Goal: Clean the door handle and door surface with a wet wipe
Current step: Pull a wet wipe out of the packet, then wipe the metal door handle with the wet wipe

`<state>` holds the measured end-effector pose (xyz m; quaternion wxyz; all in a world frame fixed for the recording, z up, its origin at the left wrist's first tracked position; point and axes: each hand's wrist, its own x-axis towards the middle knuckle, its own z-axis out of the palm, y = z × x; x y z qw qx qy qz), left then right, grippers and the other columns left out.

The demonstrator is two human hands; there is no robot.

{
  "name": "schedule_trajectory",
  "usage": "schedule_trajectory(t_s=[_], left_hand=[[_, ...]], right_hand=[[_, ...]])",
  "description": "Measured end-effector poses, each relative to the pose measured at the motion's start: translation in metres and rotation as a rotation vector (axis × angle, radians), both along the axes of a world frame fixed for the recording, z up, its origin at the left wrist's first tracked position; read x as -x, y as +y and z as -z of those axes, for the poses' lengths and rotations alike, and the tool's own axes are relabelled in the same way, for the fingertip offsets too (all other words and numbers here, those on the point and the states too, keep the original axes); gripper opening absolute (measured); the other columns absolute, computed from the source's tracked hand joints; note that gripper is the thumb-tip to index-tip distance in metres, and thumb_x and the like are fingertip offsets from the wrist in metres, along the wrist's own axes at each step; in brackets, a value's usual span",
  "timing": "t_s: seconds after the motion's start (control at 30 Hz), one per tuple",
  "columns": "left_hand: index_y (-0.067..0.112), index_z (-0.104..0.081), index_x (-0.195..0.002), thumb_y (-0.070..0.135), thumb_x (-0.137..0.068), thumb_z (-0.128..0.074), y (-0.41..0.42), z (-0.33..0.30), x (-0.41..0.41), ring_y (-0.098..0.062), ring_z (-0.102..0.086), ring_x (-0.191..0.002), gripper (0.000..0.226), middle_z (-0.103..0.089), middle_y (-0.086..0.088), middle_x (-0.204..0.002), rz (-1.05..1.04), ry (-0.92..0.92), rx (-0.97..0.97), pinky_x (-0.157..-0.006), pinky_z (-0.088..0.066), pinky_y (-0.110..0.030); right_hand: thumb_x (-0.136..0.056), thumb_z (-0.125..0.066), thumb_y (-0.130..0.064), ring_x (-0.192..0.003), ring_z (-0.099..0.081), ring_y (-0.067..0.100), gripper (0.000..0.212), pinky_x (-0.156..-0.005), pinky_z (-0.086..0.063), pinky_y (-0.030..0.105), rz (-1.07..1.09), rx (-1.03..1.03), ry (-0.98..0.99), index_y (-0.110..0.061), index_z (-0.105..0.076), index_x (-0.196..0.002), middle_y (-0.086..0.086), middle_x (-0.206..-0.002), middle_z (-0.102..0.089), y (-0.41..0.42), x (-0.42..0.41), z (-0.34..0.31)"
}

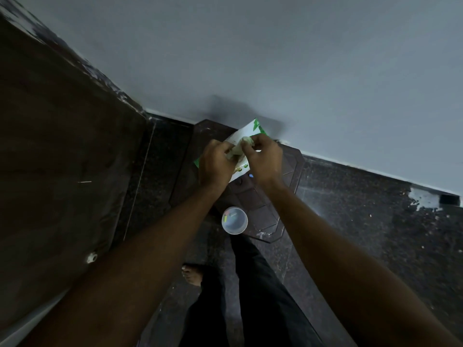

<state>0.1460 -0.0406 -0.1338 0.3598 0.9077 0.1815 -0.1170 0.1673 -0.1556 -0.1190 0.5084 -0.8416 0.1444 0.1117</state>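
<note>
A white and green wet wipe pack (246,132) is held up over a dark brown stool (290,166). My left hand (216,164) grips the pack's lower left part. My right hand (264,159) pinches a pale wipe (244,142) at the pack's opening. The wipe is bunched between both hands and mostly hidden by my fingers. The dark brown door (62,159) fills the left side of the view. Its handle is not in sight.
A clear plastic cup (234,220) stands on the stool's near edge. A pale grey wall (300,58) rises behind the stool. The floor (363,221) is dark speckled stone. My legs and a bare foot (192,274) are below. A small white fitting (91,257) sits low on the door.
</note>
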Motion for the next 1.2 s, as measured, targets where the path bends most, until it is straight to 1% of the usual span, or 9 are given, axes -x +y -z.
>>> schedule_trajectory(t_s=[0.17,0.3,0.5,0.6,0.67,0.73,0.87,1.03,1.2], left_hand=[[0.003,-0.072,-0.097,0.02,-0.089,-0.074,0.012,-0.019,0.007,-0.015,-0.062,-0.071,0.02,-0.07,-0.009,-0.089,-0.155,0.062,0.245,-0.057,-0.04,-0.017],[0.002,-0.073,-0.105,0.004,-0.093,-0.068,0.029,-0.048,0.013,-0.014,-0.069,-0.064,0.013,-0.075,-0.01,-0.085,-0.443,0.077,0.653,-0.056,-0.054,-0.025],[-0.004,-0.07,-0.109,0.003,-0.1,-0.055,0.07,-0.103,0.032,-0.021,-0.072,-0.07,0.018,-0.075,-0.009,-0.082,-0.71,-0.037,0.849,-0.069,-0.059,-0.031],[-0.003,-0.07,-0.112,0.014,-0.102,-0.057,0.106,-0.136,0.066,-0.02,-0.072,-0.074,0.023,-0.076,-0.014,-0.091,-0.809,-0.165,0.797,-0.068,-0.059,-0.028],[-0.005,-0.07,-0.116,0.012,-0.099,-0.061,0.133,-0.161,0.103,-0.021,-0.069,-0.078,0.025,-0.074,-0.018,-0.099,-0.884,-0.278,0.725,-0.071,-0.058,-0.027],[-0.003,-0.07,-0.117,0.004,-0.095,-0.066,0.154,-0.179,0.136,-0.01,-0.069,-0.075,0.024,-0.075,-0.01,-0.096,-0.951,-0.364,0.696,-0.069,-0.057,-0.022],[0.018,-0.067,-0.122,-0.002,-0.086,-0.074,0.199,-0.218,0.219,0.001,-0.071,-0.073,0.042,-0.078,0.009,-0.082,-1.181,-0.566,0.62,-0.066,-0.057,-0.014],[0.036,-0.081,-0.084,0.01,-0.084,-0.079,0.225,-0.257,0.342,-0.006,-0.075,-0.074,0.026,-0.08,0.009,-0.082,-1.365,-0.656,0.369,-0.065,-0.058,-0.025],[0.031,-0.082,-0.086,0.02,-0.083,-0.081,0.241,-0.276,0.448,-0.017,-0.077,-0.071,0.011,-0.08,0.004,-0.078,-1.603,-0.733,0.255,-0.063,-0.06,-0.026]], right_hand=[[-0.092,-0.064,-0.004,-0.066,-0.062,-0.001,0.01,-0.064,-0.051,0.016,-0.039,-0.031,-0.006,-0.01,-0.071,-0.095,-0.009,-0.076,-0.066,0.005,-0.007,-0.009],[-0.088,-0.057,0.011,-0.069,-0.069,0.011,0.028,-0.064,-0.059,0.022,-0.074,-0.114,0.022,-0.008,-0.075,-0.099,0.001,-0.088,-0.074,0.02,-0.004,-0.025],[-0.089,-0.062,0.0,-0.093,-0.073,0.023,0.028,-0.087,-0.057,0.033,-0.278,-0.057,-0.001,-0.011,-0.077,-0.11,0.008,-0.103,-0.078,0.071,0.006,-0.07],[-0.086,-0.063,0.001,-0.104,-0.071,0.02,0.032,-0.094,-0.051,0.025,-0.513,-0.067,-0.09,-0.01,-0.077,-0.113,0.008,-0.111,-0.077,0.109,0.023,-0.103],[-0.089,-0.063,0.001,-0.108,-0.07,0.022,0.028,-0.101,-0.053,0.036,-0.628,-0.169,-0.095,-0.006,-0.076,-0.114,0.01,-0.114,-0.076,0.143,0.045,-0.129],[-0.092,-0.066,-0.004,-0.107,-0.071,0.02,0.021,-0.101,-0.054,0.041,-0.703,-0.266,-0.095,-0.005,-0.076,-0.111,0.008,-0.112,-0.076,0.173,0.065,-0.148],[-0.092,-0.072,-0.012,-0.106,-0.071,0.009,0.023,-0.1,-0.055,0.028,-0.977,-0.388,-0.105,-0.007,-0.076,-0.113,0.002,-0.113,-0.076,0.241,0.123,-0.193],[-0.093,-0.068,-0.011,-0.093,-0.07,-0.003,0.019,-0.086,-0.058,0.02,-1.241,-0.445,-0.047,-0.019,-0.077,-0.109,-0.014,-0.097,-0.075,0.303,0.235,-0.234],[-0.093,-0.07,-0.013,-0.094,-0.069,-0.009,0.023,-0.078,-0.051,0.005,-1.301,-0.545,0.054,-0.019,-0.075,-0.114,-0.013,-0.102,-0.076,0.343,0.344,-0.255]])
